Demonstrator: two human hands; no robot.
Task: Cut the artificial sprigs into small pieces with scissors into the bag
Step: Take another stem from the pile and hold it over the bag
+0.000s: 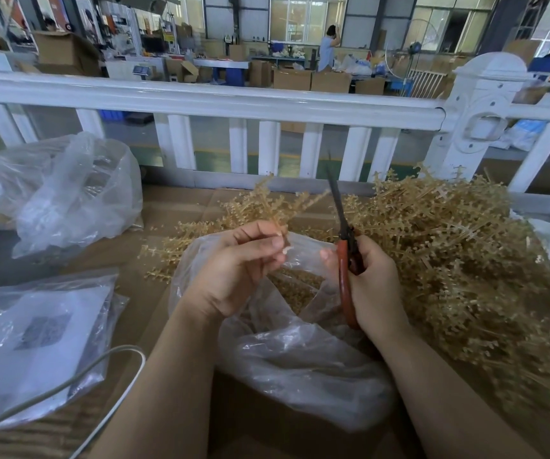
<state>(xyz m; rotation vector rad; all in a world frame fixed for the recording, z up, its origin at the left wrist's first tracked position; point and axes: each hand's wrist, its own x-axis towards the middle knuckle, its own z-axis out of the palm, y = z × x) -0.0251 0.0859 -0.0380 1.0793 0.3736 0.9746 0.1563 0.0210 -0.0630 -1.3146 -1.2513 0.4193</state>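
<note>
Pinching a tan sprig (267, 203) pointing 1 o'clock, left hand (237, 266) curled | right hand (374, 279) grips scissors (345, 246), blades toward 12 | bag (300, 352) below.

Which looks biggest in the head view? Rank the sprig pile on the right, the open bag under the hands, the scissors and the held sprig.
1. sprig pile
2. open bag, though nearer the camera
3. scissors and held sprig: too alike to rank

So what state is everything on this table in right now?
Left hand: pinching a sprig above the bag.
Right hand: gripping the scissors.
Scissors: blades closed, pointing up.
Bag: mouth open, cut pieces inside.
Sprig pile: uncut, heaped at right.
Far bag: crumpled, at left.
</note>
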